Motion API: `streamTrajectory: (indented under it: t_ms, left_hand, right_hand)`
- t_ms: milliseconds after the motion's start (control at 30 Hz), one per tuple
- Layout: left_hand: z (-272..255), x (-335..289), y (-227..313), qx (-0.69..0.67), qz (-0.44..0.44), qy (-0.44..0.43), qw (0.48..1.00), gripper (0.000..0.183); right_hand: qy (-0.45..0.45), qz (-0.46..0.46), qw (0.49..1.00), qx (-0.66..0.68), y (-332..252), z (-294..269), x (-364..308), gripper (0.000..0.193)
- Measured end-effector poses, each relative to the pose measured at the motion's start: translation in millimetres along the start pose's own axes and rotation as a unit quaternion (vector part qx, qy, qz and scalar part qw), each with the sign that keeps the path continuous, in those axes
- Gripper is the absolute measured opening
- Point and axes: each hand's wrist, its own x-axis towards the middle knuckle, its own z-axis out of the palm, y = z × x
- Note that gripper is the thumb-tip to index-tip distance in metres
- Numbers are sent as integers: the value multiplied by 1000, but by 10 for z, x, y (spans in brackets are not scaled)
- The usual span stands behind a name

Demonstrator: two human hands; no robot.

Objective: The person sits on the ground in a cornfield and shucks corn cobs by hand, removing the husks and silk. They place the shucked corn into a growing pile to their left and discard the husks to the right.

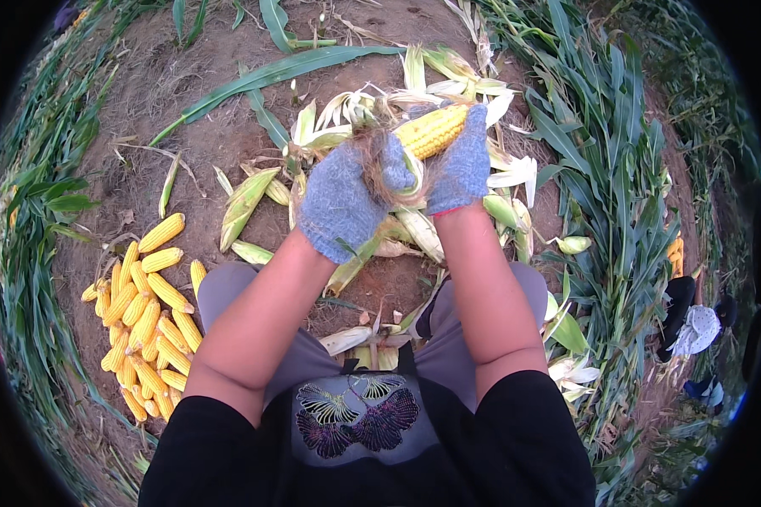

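Both my hands wear grey knit gloves and meet in front of me around one ear of corn (pixel 432 132). Its yellow kernels show at the upper end, pointing up and right. My left hand (pixel 344 196) is closed on the husk and brown silk at the ear's lower end. Against the ear's right side, my right hand (pixel 462 166) grips with the thumb along the kernels. Strands of corn silk (pixel 369 160) cling to the left glove. Pale stripped husks (pixel 423 232) and some ears still in green husk (pixel 247 205) lie on the soil around and beneath my hands.
A pile of bare yellow corn ears (pixel 148 325) lies on the ground to my left. Cut green corn stalks (pixel 588 177) form a thick row on the right, with more leaves at far left. Beyond the right row, a person in a pale hat (pixel 698 330) is partly visible.
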Motion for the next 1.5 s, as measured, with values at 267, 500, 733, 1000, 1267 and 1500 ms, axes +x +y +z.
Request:
streamTrajectory:
  t_ms: [267,500,733,1000,1267,1500]
  left_hand:
    - [-159,-212,-164,-139,-14,-89,986,26]
    - [-453,-49,-112,-156,-65,167,971,41]
    - [-130,58,-14,95,4,-26,995,77]
    - [48,37,-438,-49,-50,-134,988,63]
    - [21,90,-146,144,-61,-22,987,43]
    - [43,39,-176,241,-22,-58,969,35]
  right_hand:
    - [5,-6,996,84,-369,-276,322,37]
    - [32,-206,955,-209,-387,-80,79,38]
    - [-160,-226,907,-318,5,108,-306,41]
    - [-193,-148,955,-168,-141,322,-472,44]
    - [-122,-103,971,-177,-83,285,-505,46]
    - [-75,-100,964,-236,24,221,-443,51]
